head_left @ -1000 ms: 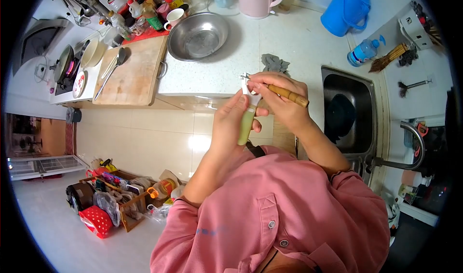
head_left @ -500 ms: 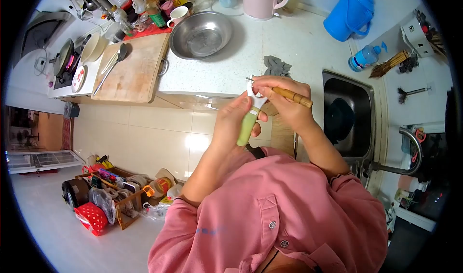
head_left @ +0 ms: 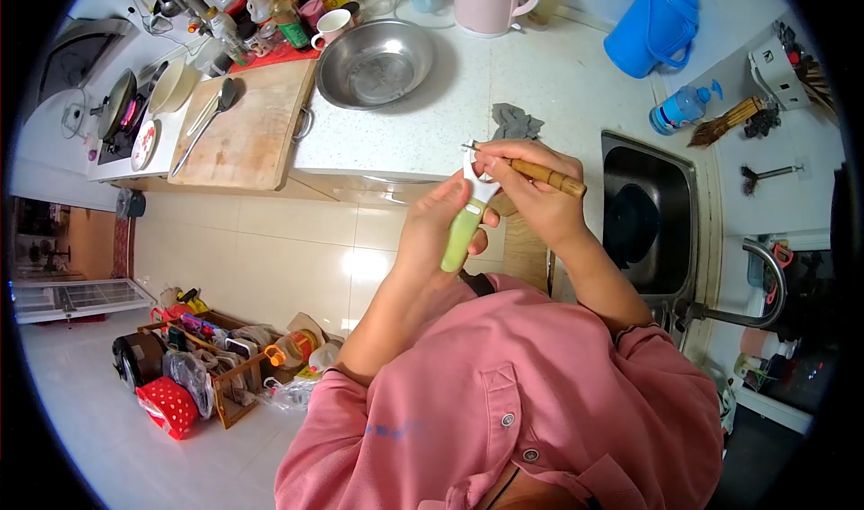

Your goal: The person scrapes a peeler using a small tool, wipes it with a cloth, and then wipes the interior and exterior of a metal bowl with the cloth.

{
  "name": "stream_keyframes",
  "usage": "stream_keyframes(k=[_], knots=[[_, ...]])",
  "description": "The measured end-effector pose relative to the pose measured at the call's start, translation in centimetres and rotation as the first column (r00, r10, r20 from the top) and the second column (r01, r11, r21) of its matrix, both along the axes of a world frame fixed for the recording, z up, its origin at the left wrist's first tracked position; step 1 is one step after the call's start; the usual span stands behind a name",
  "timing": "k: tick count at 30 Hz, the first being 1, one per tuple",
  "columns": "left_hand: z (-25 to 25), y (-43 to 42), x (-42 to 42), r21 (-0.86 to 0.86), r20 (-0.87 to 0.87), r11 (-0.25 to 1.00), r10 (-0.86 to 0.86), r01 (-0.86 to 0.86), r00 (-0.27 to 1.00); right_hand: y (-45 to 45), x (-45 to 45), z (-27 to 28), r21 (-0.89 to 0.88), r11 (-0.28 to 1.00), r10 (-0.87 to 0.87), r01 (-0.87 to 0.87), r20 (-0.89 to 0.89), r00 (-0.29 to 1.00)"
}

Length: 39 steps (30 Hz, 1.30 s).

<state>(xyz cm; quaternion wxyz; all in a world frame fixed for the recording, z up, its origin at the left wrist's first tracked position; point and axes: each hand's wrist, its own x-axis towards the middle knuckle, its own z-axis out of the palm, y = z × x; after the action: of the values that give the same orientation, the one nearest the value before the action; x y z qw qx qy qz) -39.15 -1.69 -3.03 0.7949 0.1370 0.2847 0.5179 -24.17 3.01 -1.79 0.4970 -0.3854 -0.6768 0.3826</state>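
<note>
My left hand (head_left: 434,211) is closed around the pale green handle of a Y-shaped peeler (head_left: 462,235), whose white forked head points up and away from me. In my right hand (head_left: 544,195) is a slim tool with a ridged wooden handle (head_left: 549,178); a thin dark metal tip shows past my fingers at the peeler's head. The fingers hide most of the tool's shaft, so its exact kind does not show. Right thumb and fingers pinch close to the fork of the peeler. Both hands are raised in front of the counter edge.
A grey cloth (head_left: 517,121) lies on the counter just beyond my hands. Farther left are a steel basin (head_left: 374,65) and a cutting board (head_left: 243,141) with a spatula. To my right is the sink (head_left: 688,222) with its faucet (head_left: 776,280). A blue jug (head_left: 650,26) stands behind.
Almost nothing differs. Both hands keep their holds on the peeler and the wooden-handled tool, with only a tiny shift of the right hand and the tool.
</note>
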Motion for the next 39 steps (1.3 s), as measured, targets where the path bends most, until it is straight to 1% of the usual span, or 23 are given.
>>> stream_keyframes(k=[1,4,7,10,16,19,22,25,28,31,34,37,39], knots=[[0.05,-0.02,0.00,0.000,0.001,1.000,0.001,-0.001,1.000,-0.04,0.04,0.13,-0.010,1.000,0.004,-0.004,0.017,1.000],[-0.01,-0.01,-0.02,0.011,-0.009,1.000,-0.004,0.004,1.000,0.00,-0.06,0.38,-0.059,0.998,0.012,-0.014,-0.027,1.000],[-0.01,-0.15,-0.06,0.012,-0.020,1.000,-0.025,0.026,0.999,0.23,0.23,0.49,-0.026,0.998,0.052,-0.052,0.021,0.998],[0.16,-0.13,0.04,0.005,-0.008,1.000,-0.009,0.009,1.000,0.28,0.25,0.52,0.011,0.999,0.037,-0.038,0.038,0.999],[0.09,-0.05,0.01,0.002,0.013,1.000,-0.013,0.013,1.000,0.18,-0.21,0.47,0.086,0.996,-0.016,0.018,-0.029,0.999],[0.09,-0.08,0.11,0.010,0.016,1.000,-0.013,0.013,1.000,0.15,-0.21,0.44,0.104,0.994,-0.020,0.020,-0.002,1.000],[0.01,-0.11,0.05,0.000,0.019,1.000,-0.022,0.022,1.000,0.28,0.07,0.15,0.187,0.982,0.000,-0.004,0.024,1.000],[0.33,-0.12,0.16,-0.021,0.000,1.000,-0.016,0.016,1.000,0.33,-0.04,0.06,0.202,0.979,-0.003,-0.002,0.025,1.000],[-0.10,-0.07,0.05,0.003,0.006,1.000,-0.028,0.028,1.000,0.15,-0.15,0.04,0.167,0.986,-0.013,0.008,0.031,0.999],[0.26,-0.22,0.30,-0.025,-0.037,0.999,-0.036,0.035,0.999,0.03,-0.05,0.49,0.128,0.992,-0.009,0.006,0.022,1.000],[-0.03,-0.32,0.49,-0.029,0.005,0.999,-0.013,0.013,1.000,-0.15,0.16,0.95,-0.021,1.000,0.003,-0.002,0.069,0.998],[0.08,-0.13,0.08,-0.007,0.068,0.999,-0.036,0.037,0.997,-0.29,-0.09,0.69,-0.108,0.994,-0.017,0.008,-0.080,0.997],[0.11,-0.17,0.29,-0.033,0.080,0.999,-0.013,0.016,0.997,-0.17,-0.05,0.28,-0.045,0.999,-0.019,0.016,-0.054,0.998]])
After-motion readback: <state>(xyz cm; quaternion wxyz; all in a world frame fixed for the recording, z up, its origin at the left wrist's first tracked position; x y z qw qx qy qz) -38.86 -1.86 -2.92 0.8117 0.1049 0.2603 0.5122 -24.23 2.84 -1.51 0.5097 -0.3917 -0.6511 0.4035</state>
